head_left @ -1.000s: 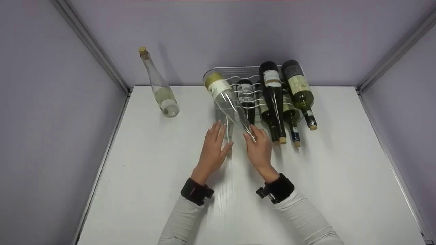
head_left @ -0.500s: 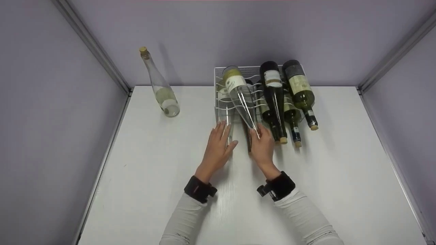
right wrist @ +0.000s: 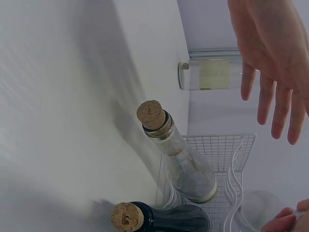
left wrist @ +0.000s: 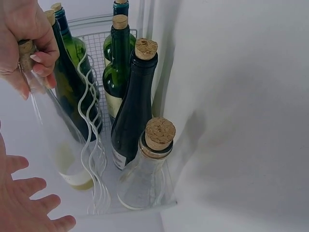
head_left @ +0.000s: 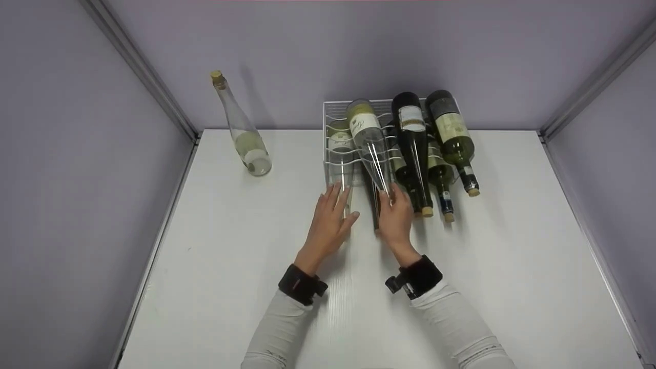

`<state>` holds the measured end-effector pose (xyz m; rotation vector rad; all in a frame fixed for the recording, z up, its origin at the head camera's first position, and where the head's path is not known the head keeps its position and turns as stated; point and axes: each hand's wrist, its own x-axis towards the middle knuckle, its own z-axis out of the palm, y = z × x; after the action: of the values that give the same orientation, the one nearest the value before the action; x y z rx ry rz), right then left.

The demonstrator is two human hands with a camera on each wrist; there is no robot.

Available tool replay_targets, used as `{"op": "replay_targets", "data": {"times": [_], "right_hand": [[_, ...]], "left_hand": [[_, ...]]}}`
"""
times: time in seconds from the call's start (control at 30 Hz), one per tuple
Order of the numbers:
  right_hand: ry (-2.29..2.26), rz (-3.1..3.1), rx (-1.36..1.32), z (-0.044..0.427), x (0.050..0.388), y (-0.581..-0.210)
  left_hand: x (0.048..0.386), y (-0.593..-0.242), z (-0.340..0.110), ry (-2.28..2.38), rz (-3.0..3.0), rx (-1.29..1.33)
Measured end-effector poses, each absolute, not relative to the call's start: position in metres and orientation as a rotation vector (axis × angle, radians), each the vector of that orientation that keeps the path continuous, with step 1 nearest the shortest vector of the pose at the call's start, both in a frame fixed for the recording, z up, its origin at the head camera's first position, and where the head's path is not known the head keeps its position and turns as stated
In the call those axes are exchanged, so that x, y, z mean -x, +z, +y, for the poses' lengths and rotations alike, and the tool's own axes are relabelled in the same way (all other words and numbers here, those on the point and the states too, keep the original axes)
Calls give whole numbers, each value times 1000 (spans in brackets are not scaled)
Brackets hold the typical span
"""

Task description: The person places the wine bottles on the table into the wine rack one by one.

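Observation:
My right hand (head_left: 396,218) grips the corked neck of a clear glass bottle (head_left: 365,128), which lies tilted over the top of a white wire wine rack (head_left: 334,108). In the left wrist view, fingers (left wrist: 41,65) curl round this bottle's neck just below the cork. My left hand (head_left: 329,220) hovers with straight, spread fingers above the neck of another clear bottle (head_left: 339,142) in the rack's lower tier. It holds nothing; the right wrist view shows its fingers (right wrist: 266,94) extended. Whether the held bottle's body touches the rack wires is hard to tell.
Left of the rack a corked clear bottle (head_left: 245,130) stands upright on the white table (head_left: 230,246). A dark bottle (head_left: 410,128) and a green bottle (head_left: 451,133) lie on the rack's upper right, with several more below. Walls enclose the back and sides.
The held clear bottle's base has swung right, from the rack's left edge to beside the upper dark bottle, and straightened. The right hand shifted slightly right; the left hand moved slightly right, still spread.

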<state>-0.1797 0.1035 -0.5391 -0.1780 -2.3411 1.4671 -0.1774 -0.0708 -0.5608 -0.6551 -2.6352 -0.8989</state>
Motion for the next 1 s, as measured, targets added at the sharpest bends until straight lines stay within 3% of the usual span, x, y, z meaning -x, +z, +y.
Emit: {"op": "replay_targets", "data": {"times": [1.0], "right_hand": [[1512,-2436,272,104,198,-542]], "left_hand": [[178,-565,-68,-895,-2668,684]]}}
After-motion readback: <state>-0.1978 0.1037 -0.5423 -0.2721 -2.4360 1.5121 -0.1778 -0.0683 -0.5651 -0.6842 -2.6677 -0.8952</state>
